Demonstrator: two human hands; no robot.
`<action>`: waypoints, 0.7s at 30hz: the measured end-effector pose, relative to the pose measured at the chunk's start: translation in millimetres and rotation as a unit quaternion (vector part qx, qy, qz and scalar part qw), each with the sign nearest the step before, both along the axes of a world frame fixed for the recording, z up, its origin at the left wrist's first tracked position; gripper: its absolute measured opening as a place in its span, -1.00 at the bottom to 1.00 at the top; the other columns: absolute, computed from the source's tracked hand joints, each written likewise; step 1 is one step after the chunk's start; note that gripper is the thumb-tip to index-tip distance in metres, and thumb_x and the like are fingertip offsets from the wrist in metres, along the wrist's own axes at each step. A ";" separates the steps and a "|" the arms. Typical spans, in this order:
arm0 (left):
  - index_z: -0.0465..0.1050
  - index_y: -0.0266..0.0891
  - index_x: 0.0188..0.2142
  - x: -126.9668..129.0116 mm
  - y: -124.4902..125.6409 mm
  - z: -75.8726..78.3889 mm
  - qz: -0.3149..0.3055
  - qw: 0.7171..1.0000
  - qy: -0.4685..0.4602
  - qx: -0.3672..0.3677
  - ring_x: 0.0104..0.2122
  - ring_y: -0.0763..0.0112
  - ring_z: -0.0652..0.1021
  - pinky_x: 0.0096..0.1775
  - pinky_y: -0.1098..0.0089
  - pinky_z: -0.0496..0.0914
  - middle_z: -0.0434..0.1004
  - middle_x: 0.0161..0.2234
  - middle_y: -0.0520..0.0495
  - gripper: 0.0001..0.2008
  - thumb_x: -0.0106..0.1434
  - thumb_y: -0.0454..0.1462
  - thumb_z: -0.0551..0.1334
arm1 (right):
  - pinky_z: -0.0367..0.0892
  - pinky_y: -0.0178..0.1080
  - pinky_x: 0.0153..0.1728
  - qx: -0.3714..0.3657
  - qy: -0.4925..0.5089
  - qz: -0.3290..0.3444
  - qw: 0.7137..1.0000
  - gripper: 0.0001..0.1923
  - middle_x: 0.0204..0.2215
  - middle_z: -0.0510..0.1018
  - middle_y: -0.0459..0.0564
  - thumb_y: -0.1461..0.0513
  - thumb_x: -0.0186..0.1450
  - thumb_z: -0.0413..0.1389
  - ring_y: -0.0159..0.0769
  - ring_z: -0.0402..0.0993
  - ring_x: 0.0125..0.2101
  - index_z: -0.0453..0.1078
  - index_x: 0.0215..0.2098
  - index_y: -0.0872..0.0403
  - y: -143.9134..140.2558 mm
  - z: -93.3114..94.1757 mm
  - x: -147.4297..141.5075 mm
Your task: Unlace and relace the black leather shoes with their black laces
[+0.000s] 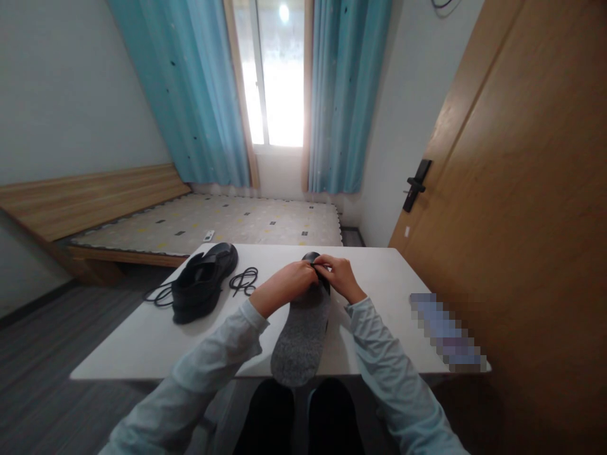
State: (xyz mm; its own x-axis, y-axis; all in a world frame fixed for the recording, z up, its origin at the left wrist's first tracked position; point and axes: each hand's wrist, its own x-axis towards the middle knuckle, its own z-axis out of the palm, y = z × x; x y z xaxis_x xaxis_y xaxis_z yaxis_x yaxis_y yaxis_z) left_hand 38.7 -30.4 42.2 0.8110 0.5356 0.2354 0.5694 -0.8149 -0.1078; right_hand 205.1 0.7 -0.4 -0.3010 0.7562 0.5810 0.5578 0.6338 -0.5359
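A grey felt-like insole (300, 344) reaches toward me over the table's front edge. Its far end meets a black shoe (312, 256), mostly covered by my hands. My left hand (294, 278) is closed over the shoe's front part, fingers bent and partly hidden. From the other side my right hand (337, 275) pinches with thumb and fingers close to the left fingertips. Something small and dark shows between the fingertips, too small to name. A second black shoe (202, 284) stands to the left, a lace trailing from it. Beside it lies a coiled black shoelace (243, 281).
The white table (142, 347) spans the space before me. A blurred-out flat item (446, 332) lies at its right edge. Behind it is a bed (256, 218) with a small white object (208, 236). A wooden door (512, 189) stands close on the right.
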 end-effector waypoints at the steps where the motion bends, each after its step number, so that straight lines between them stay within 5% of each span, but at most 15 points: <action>1: 0.53 -0.30 -0.41 2.3 0.3 -0.8 -0.002 1.000 0.016 0.009 -0.31 0.38 0.54 -0.12 0.38 0.36 0.59 -0.37 -0.10 -0.80 0.14 -0.51 0.15 | 0.39 -0.32 -0.28 -0.002 0.003 -0.001 1.000 -0.89 -0.40 0.61 -0.12 0.23 0.22 0.11 -0.30 0.55 -0.36 0.50 -0.34 0.00 0.2 -0.4 0.0; 11: 0.53 -0.39 -0.48 11.1 -12.2 -9.6 -0.037 0.979 0.149 0.135 -0.48 0.30 0.50 -0.37 0.30 0.31 0.56 -0.49 -0.21 -0.78 0.16 -0.49 0.11 | 0.41 -0.29 -0.25 -0.014 0.019 0.010 1.000 -0.89 -0.40 0.61 -0.12 0.23 0.22 0.11 -0.29 0.56 -0.34 0.50 -0.35 0.00 2.7 -3.4 0.1; 21: 0.50 -0.34 -0.59 13.2 4.7 -10.2 -0.123 0.965 0.224 0.068 -0.65 0.43 0.37 -0.57 0.38 0.14 0.55 -0.56 -0.12 -0.80 0.09 -0.49 0.19 | 0.42 -0.29 -0.24 -0.009 0.025 0.003 1.000 -0.89 -0.38 0.61 -0.12 0.24 0.22 0.11 -0.29 0.56 -0.33 0.49 -0.34 0.01 2.1 -4.6 -0.8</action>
State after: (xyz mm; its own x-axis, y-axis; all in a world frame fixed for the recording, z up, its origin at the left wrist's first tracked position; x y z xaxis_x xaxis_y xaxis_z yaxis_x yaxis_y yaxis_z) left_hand 51.9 -25.7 31.9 0.9459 0.3038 -0.1138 0.2331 -0.8805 -0.4128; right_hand 204.3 2.8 -5.0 -0.2768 0.7653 0.5811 0.5256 0.6268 -0.5752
